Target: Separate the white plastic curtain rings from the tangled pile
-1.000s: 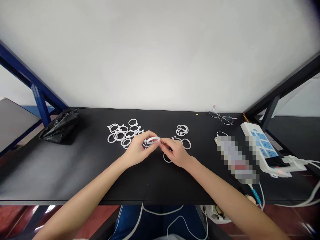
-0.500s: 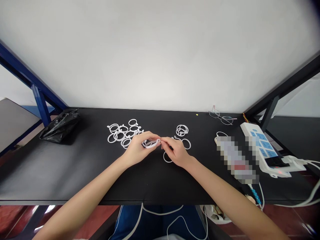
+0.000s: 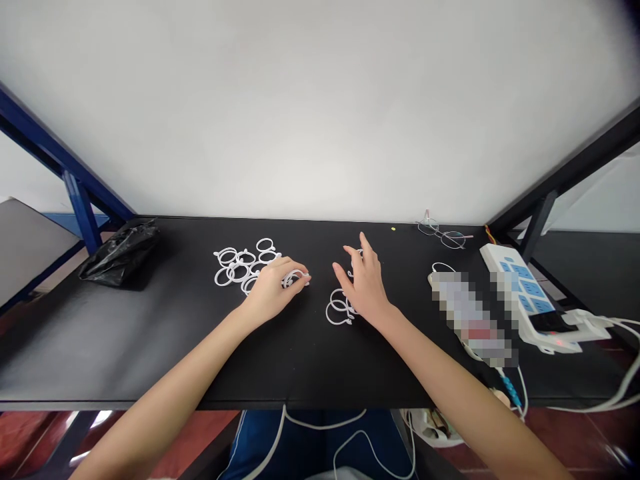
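My left hand (image 3: 275, 287) is closed on a white ring (image 3: 296, 274) with a small knob, held low over the black table. Under and beyond that hand lies a loose pile of several white rings (image 3: 239, 270), partly covered by it. My right hand (image 3: 364, 280) hovers over a smaller group of white rings (image 3: 339, 308), its fingers spread and nothing visibly held. Behind its fingers, more white rings (image 3: 351, 270) show only in part.
A black plastic bag (image 3: 120, 253) lies at the table's left. To the right are eyeglasses (image 3: 453, 240), a blurred-out phone (image 3: 473, 320) with a cable, and a white power strip (image 3: 530, 293) with plugs. A white wall (image 3: 320, 120) stands behind the table (image 3: 150, 347).
My hands have parted. The right has let go of the ring, opened and moved right and up over the smaller group; the left has drawn slightly left with the ring.
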`<state>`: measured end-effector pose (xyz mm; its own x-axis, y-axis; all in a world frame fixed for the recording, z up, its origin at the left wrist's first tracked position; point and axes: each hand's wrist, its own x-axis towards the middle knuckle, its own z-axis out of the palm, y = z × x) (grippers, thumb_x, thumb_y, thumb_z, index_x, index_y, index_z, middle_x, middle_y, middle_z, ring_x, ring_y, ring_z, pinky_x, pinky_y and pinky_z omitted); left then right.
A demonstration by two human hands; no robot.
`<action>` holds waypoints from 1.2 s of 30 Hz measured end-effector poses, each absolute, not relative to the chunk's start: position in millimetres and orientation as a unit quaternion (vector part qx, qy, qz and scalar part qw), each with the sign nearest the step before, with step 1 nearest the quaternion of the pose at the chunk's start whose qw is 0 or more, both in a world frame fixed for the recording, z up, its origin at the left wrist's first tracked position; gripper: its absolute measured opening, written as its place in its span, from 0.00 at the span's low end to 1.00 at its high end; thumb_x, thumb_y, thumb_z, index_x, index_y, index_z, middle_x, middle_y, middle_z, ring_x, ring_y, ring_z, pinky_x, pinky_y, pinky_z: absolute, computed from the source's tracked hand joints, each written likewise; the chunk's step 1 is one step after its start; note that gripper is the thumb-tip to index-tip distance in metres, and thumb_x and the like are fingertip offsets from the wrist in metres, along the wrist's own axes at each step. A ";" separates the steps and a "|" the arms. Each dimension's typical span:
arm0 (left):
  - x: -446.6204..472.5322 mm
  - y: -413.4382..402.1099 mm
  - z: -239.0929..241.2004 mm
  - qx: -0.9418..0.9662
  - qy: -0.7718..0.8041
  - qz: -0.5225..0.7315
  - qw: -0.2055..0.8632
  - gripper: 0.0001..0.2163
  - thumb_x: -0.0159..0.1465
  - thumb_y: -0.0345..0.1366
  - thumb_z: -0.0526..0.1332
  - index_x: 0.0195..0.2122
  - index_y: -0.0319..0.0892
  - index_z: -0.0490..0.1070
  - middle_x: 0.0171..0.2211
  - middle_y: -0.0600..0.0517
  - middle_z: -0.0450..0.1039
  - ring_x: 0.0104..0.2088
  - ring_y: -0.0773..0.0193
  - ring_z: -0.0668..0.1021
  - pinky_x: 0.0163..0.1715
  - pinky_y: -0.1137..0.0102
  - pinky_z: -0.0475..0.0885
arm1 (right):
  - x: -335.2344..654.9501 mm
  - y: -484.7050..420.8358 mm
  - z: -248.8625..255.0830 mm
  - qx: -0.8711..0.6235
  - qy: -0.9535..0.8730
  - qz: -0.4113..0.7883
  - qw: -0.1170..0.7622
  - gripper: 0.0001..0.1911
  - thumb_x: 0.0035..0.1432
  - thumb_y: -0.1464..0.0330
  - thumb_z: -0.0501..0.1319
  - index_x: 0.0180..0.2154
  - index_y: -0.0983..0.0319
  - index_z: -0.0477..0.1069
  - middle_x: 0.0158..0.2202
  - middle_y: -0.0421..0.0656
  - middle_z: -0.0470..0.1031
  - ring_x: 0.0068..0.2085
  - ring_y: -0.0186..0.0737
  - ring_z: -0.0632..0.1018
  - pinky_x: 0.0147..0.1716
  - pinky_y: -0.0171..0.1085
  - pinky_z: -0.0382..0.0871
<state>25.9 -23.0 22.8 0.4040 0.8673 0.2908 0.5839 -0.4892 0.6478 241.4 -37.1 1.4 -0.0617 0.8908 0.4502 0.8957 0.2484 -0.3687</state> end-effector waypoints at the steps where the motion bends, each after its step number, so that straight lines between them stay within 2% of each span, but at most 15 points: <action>1: 25.8 -22.3 22.2 0.809 0.450 0.299 0.231 0.08 0.65 0.40 0.59 0.37 0.44 0.75 0.35 0.52 0.75 0.35 0.62 0.76 0.39 0.67 0.70 | 242.6 -36.2 -0.2 -0.631 -0.728 -0.004 0.268 0.28 0.67 0.56 0.49 0.58 0.69 0.63 0.68 0.63 0.47 0.64 0.61 0.60 0.58 0.57 0.59; 2: 25.8 -21.5 21.4 0.812 0.450 0.292 0.232 0.08 0.65 0.40 0.59 0.37 0.44 0.75 0.35 0.52 0.75 0.35 0.62 0.76 0.40 0.67 0.70 | 243.4 -35.6 -2.1 -0.644 -0.729 0.000 0.232 0.30 0.67 0.55 0.49 0.59 0.70 0.62 0.68 0.64 0.45 0.65 0.63 0.58 0.58 0.58 0.58; 5: 25.2 -18.8 16.7 0.823 0.449 0.275 0.215 0.07 0.66 0.38 0.58 0.37 0.44 0.74 0.35 0.52 0.75 0.35 0.61 0.76 0.41 0.65 0.69 | 243.8 -34.2 -7.0 -0.666 -0.731 0.012 0.151 0.33 0.67 0.52 0.46 0.60 0.72 0.61 0.68 0.64 0.48 0.66 0.64 0.56 0.60 0.58 0.53; 10: 22.1 -15.3 6.2 0.853 0.444 0.242 0.129 0.07 0.66 0.35 0.56 0.37 0.43 0.73 0.35 0.50 0.75 0.38 0.59 0.75 0.50 0.59 0.65 | 241.6 -33.9 -5.4 -0.673 -0.731 0.024 0.106 0.34 0.68 0.52 0.42 0.60 0.71 0.62 0.67 0.62 0.51 0.66 0.61 0.57 0.62 0.57 0.49; 19: 21.4 -15.2 1.8 0.867 0.438 0.224 0.076 0.07 0.67 0.34 0.53 0.38 0.43 0.71 0.35 0.50 0.73 0.39 0.59 0.74 0.52 0.57 0.62 | 242.1 -34.9 -7.4 -0.650 -0.745 0.023 0.148 0.32 0.68 0.53 0.43 0.58 0.70 0.65 0.65 0.61 0.57 0.65 0.59 0.61 0.62 0.60 0.49; 32: 19.8 -13.7 -0.5 0.869 0.438 0.218 0.071 0.09 0.64 0.28 0.54 0.41 0.43 0.71 0.38 0.50 0.73 0.40 0.58 0.75 0.51 0.58 0.63 | 240.6 -35.4 -8.1 -0.622 -0.758 0.040 0.193 0.29 0.69 0.55 0.45 0.56 0.69 0.68 0.63 0.60 0.62 0.66 0.55 0.60 0.63 0.59 0.50; 36: 19.4 -13.8 -0.7 0.870 0.439 0.215 0.067 0.09 0.64 0.28 0.54 0.41 0.43 0.71 0.38 0.50 0.73 0.41 0.58 0.74 0.52 0.58 0.63 | 239.5 -36.0 -4.8 -0.618 -0.754 0.045 0.216 0.27 0.69 0.56 0.46 0.55 0.68 0.68 0.61 0.57 0.65 0.63 0.54 0.64 0.63 0.59 0.49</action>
